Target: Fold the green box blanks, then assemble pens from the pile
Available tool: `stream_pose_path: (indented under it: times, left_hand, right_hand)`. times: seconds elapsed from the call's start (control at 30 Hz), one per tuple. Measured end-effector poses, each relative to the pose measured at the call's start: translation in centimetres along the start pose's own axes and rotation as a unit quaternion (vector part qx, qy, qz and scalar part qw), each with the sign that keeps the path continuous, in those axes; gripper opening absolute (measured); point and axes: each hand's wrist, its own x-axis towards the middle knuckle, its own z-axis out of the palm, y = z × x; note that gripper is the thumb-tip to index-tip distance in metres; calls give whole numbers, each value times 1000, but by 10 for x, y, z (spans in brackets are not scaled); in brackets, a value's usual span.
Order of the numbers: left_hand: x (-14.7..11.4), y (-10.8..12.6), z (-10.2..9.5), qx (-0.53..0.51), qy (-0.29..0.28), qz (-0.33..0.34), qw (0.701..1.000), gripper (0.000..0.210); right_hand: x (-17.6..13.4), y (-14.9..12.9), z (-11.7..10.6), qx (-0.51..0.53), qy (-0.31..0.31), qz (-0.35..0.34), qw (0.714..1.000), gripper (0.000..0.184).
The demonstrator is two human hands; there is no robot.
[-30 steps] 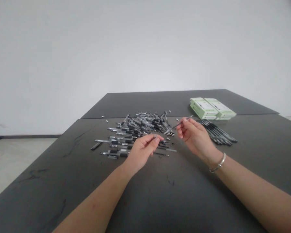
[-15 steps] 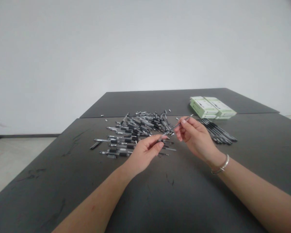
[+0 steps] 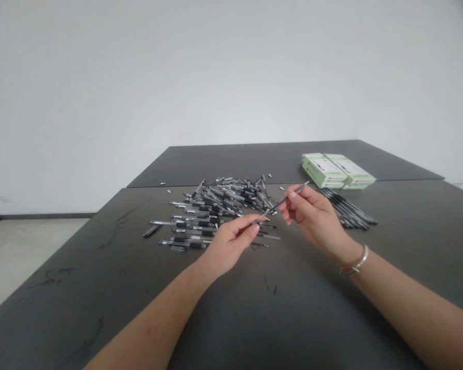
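Note:
My left hand [image 3: 231, 241] is closed in a pinch on a clear pen barrel [image 3: 261, 218], most of which the fingers hide. A thin dark pen refill [image 3: 278, 204] runs slantwise up from the barrel's end. My right hand [image 3: 308, 210] is closed on that refill, thumb against fingers, with its pale tip [image 3: 306, 183] poking out above the thumb. Both hands are raised over the table. Behind and left of them lies a heap of clear pens [image 3: 231, 195] with black grips. A row of pens [image 3: 191, 232] lies beside my left hand.
Dark tabletop [image 3: 278, 308], with a seam across it. Bundled dark refills [image 3: 351, 210] lie right of my right hand. Green and white boxes [image 3: 324, 174] are stacked at the back right. Small pale tips [image 3: 162, 183] lie scattered around the heap. A pale wall stands behind.
My right hand has shifted very slightly to the right with the refill. A bit more of the clear barrel shows at my left fingertips. The pens on the table have not moved.

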Motion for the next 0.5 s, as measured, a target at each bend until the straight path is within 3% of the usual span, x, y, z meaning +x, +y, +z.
stream_pose_path:
  times: [0.13, 0.33, 0.5]
  left_hand:
    - [-1, 1, 1, -7, 19, -6, 1000, 24]
    - [0, -3, -3, 83, -29, -9, 996, 38]
    - [1, -6, -4, 119, -31, 14, 992, 39]
  right_hand:
    - [0, 2, -5, -15, -20, -13, 1000, 13]
    - [0, 3, -7, -1, -27, -9, 1000, 10]
    - [1, 2, -4, 17, -21, -4, 1000, 10]
